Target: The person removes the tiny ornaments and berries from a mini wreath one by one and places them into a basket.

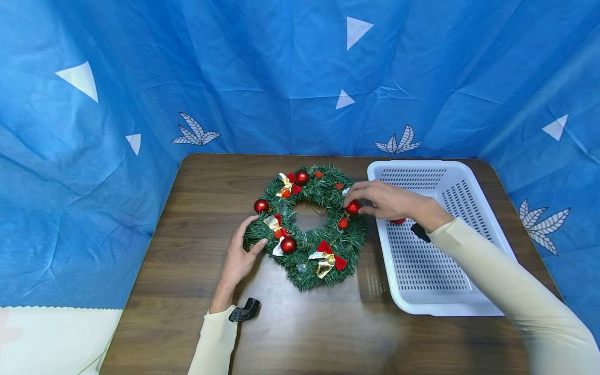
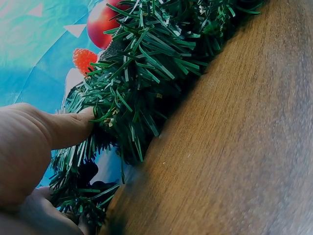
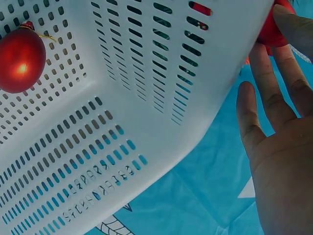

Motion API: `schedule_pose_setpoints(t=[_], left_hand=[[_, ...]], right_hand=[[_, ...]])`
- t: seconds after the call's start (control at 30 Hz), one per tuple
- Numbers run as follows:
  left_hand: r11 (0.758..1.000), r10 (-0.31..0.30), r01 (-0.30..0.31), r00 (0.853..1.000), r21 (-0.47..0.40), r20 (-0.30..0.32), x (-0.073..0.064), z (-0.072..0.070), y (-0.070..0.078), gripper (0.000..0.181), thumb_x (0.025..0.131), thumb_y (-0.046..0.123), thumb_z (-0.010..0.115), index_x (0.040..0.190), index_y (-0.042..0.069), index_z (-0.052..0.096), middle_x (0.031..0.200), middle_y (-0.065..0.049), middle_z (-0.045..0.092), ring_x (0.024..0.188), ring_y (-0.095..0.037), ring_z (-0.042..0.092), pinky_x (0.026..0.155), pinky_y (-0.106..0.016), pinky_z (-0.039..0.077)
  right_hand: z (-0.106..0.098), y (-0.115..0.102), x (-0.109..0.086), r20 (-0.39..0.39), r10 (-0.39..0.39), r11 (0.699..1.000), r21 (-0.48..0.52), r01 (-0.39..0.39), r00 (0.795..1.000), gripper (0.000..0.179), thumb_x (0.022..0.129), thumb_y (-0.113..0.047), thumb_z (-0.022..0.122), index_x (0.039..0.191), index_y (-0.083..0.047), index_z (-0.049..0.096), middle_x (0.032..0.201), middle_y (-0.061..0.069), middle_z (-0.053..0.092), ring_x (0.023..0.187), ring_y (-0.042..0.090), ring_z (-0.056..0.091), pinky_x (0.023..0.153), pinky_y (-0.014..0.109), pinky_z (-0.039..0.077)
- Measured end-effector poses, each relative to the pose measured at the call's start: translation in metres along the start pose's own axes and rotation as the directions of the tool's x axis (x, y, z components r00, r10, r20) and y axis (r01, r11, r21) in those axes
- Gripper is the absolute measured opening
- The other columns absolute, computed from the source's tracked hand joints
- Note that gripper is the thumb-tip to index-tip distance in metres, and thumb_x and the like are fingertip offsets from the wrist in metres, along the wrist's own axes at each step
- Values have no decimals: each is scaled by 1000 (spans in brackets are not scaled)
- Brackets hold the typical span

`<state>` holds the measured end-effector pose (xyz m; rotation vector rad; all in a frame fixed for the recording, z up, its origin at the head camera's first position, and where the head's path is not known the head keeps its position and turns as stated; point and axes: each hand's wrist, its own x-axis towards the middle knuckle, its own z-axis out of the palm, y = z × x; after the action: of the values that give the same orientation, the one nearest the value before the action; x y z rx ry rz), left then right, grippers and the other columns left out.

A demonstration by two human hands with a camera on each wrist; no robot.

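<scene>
A green tinsel wreath (image 1: pixel 349 247) lies on the wooden table, decorated with red baubles, red berries and red bows with gold and white loops. My left hand (image 1: pixel 240 255) holds its left edge; in the left wrist view the thumb (image 2: pixel 73 128) presses on the green strands and the other fingers lie lower, partly hidden. On the wreath's right side my right hand (image 1: pixel 386 200) pinches a shiny red bauble (image 1: pixel 352 207) between thumb and fingers. Part of that bauble (image 3: pixel 271 30) shows in the right wrist view, beside the basket's rim.
At the right stands a white perforated plastic basket (image 1: pixel 391 271), partly under my right forearm. Inside it lies another red bauble (image 3: pixel 22 61) with a gold loop. A blue curtain (image 1: pixel 290 78) with white triangles and leaf prints hangs behind and beside the table (image 1: pixel 187 250).
</scene>
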<state>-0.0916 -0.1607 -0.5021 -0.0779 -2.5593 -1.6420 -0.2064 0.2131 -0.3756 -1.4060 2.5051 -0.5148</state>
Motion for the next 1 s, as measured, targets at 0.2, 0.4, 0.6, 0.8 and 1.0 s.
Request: schedule_pose_setpoints(t=[0.2, 0.4, 0.6, 0.8, 1.0], left_hand=[[1000, -18, 17, 1000, 12, 4, 1, 0, 0, 62, 92, 15, 74, 147, 21, 47, 152, -10, 46, 144, -31, 38, 118, -55, 27], [1000, -21, 21, 1000, 10, 11, 1, 0, 0, 62, 92, 14, 73, 148, 22, 47, 153, -9, 45, 145, -30, 37, 119, -54, 26], [1000, -9, 9, 1000, 8, 11, 2, 0, -1, 61, 92, 14, 72, 148, 22, 47, 153, -9, 45, 145, -30, 37, 119, -54, 26], [1000, -2, 2, 1000, 14, 13, 1, -1, -1, 61, 93, 15, 72, 148, 22, 47, 153, -9, 45, 145, -30, 37, 119, -55, 26], [1000, -4, 4, 1000, 14, 17, 1, 0, 0, 61, 93, 15, 73, 147, 24, 47, 153, -9, 45, 145, -31, 37, 119, -56, 26]], right_hand=[[-7, -3, -4, 6, 46, 999, 14, -46, 999, 32, 89, -2, 72, 120, -8, 70, 125, 5, 65, 118, 26, 62, 101, 45, 51], [-12, -1, -11, -17, 55, 998, 18, -55, 998, 31, 90, -3, 72, 121, -8, 69, 126, 5, 64, 118, 26, 61, 100, 46, 52], [-16, 3, -17, -50, 39, 999, 11, -38, 998, 31, 90, -4, 72, 121, -7, 69, 125, 5, 65, 116, 26, 61, 99, 47, 51], [-18, 6, -22, -90, 33, 999, 13, -32, 995, 32, 89, -3, 73, 120, -8, 69, 123, 4, 65, 116, 23, 60, 100, 45, 51], [-21, 8, -27, -112, 51, 999, -6, -52, 992, 31, 90, -6, 73, 120, -9, 69, 123, 3, 65, 116, 24, 60, 101, 46, 50]])
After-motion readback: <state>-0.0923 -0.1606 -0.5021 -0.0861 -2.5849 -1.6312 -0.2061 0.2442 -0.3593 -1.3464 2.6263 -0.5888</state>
